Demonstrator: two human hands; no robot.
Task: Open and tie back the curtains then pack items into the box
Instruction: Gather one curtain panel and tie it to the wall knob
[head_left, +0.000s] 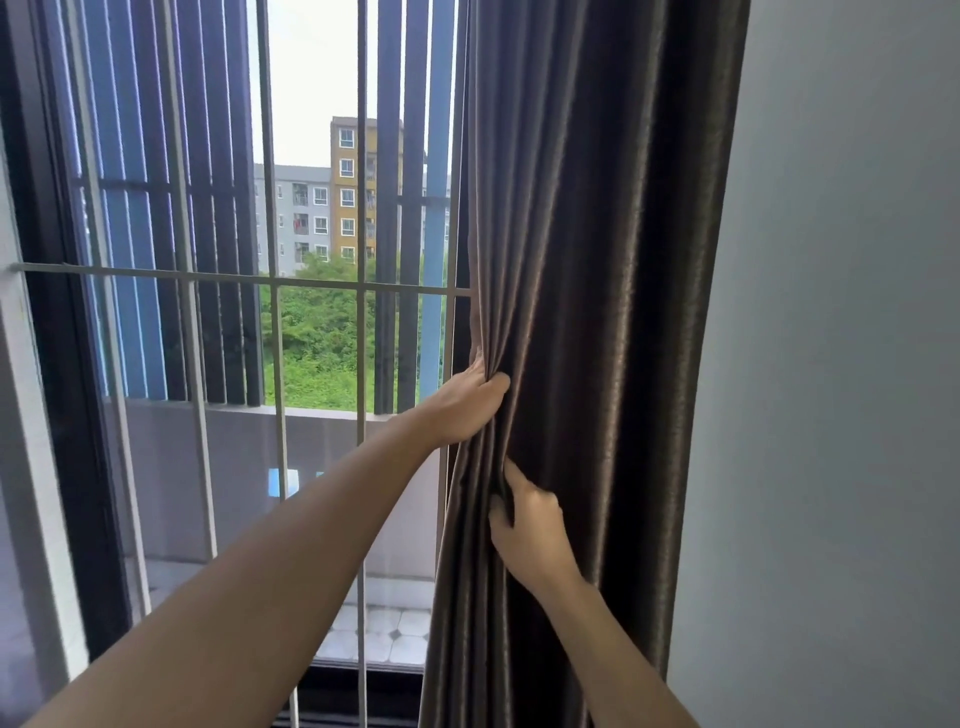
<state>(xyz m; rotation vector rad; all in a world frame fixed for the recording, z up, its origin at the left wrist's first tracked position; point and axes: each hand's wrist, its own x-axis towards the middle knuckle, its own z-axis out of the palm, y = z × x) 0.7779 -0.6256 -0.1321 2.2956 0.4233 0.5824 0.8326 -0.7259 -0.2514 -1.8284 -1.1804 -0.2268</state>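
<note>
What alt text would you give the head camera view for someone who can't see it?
Two bare hands gather a dark brown curtain against a grey wall; the left hand grips its edge, the right hand pinches folds below. Beside it, a barred window shows apartment blocks and trees.

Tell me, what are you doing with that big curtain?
A person is bunching the dark brown curtain over to the right side of the window. The left hand grips the curtain's gathered edge higher up, and the right hand pinches the folds just below it. The barred window is uncovered, so buildings and trees show outside. The curtain is not tied back yet, and no tie or box is in view.
</note>
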